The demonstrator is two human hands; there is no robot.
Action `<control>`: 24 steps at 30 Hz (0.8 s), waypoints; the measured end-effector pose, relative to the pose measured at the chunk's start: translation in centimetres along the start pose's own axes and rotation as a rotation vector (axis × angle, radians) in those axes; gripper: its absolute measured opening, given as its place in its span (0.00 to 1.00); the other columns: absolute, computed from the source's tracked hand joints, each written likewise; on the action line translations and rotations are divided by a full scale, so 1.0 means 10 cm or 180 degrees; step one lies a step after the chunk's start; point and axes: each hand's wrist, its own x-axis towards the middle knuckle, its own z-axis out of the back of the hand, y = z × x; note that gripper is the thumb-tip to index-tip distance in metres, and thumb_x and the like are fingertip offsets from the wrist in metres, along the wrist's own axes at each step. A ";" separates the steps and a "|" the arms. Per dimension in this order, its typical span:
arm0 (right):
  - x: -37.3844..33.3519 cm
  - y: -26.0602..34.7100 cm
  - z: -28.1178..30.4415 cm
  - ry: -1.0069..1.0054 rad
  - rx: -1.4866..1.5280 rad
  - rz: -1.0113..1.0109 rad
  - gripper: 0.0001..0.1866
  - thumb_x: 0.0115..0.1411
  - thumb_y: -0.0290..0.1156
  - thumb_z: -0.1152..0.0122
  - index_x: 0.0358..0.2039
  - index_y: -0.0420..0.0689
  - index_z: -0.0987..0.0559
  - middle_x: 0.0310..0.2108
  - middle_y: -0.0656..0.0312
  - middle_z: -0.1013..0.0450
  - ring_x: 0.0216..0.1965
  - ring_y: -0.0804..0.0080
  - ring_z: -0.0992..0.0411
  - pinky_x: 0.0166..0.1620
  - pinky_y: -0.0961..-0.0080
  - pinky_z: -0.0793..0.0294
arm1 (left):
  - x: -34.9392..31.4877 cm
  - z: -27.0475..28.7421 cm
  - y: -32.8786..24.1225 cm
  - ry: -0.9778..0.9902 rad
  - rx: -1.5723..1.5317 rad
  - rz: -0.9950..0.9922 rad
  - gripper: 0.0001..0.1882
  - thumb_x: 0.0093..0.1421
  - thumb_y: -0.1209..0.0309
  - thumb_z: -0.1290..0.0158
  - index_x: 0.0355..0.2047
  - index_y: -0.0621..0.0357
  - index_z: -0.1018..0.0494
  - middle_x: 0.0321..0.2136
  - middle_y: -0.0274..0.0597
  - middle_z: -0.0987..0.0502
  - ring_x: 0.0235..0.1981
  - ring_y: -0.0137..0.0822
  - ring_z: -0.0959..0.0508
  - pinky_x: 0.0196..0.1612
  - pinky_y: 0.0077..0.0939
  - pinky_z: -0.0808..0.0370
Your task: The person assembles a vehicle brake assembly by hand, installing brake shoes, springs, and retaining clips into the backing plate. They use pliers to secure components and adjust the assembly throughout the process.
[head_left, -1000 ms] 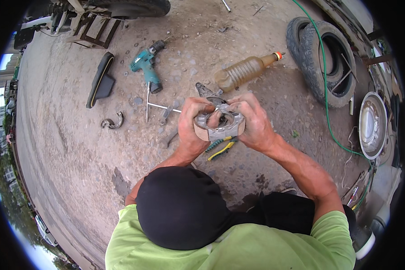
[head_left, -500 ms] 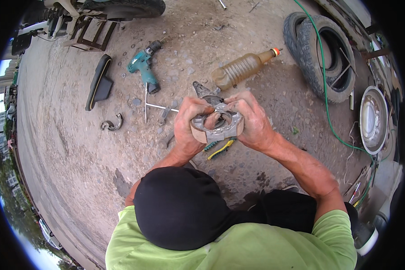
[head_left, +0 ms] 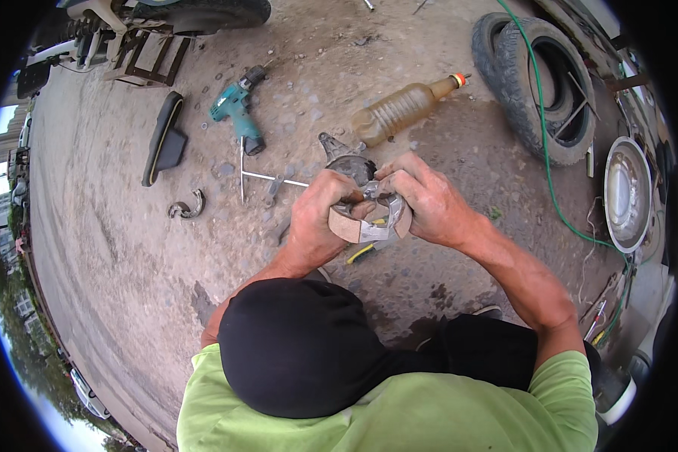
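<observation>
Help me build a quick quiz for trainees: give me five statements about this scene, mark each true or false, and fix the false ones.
1. The left hand and the right hand both hold the curved brake shoes. True.
2. The drill is bright red. False: the drill is mainly teal.
3. The bottle lies on its side. True.
4. The pliers are gripped in the right hand. False: the pliers lie on the ground, partly hidden behind the brake shoes in this view.
5. In this view, the green hose crosses in front of a tyre. True.
</observation>
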 end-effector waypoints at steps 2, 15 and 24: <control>0.00 0.01 -0.01 -0.0146 0.0010 -0.0026 0.17 0.52 0.21 0.29 0.41 0.40 0.25 0.46 0.53 0.26 0.45 0.49 0.20 0.43 0.58 0.17 | 0.04 -0.01 -0.03 -0.0098 0.0080 -0.0097 0.18 0.49 0.78 0.27 0.37 0.57 0.25 0.34 0.45 0.22 0.35 0.45 0.19 0.37 0.35 0.22; 0.05 0.06 -0.06 -0.0527 -0.0033 -0.0053 0.18 0.50 0.21 0.27 0.39 0.39 0.26 0.48 0.52 0.25 0.46 0.51 0.20 0.45 0.60 0.17 | 0.01 -0.03 -0.01 -0.0535 0.0313 -0.0194 0.17 0.54 0.72 0.26 0.38 0.59 0.24 0.36 0.47 0.21 0.38 0.44 0.19 0.40 0.35 0.22; 0.07 0.08 -0.07 -0.0508 -0.0238 0.0031 0.13 0.52 0.22 0.29 0.36 0.40 0.25 0.48 0.53 0.25 0.47 0.52 0.20 0.45 0.61 0.16 | 0.02 -0.06 -0.01 -0.0551 0.0430 -0.0312 0.18 0.54 0.72 0.26 0.38 0.59 0.24 0.35 0.46 0.21 0.37 0.43 0.19 0.37 0.33 0.21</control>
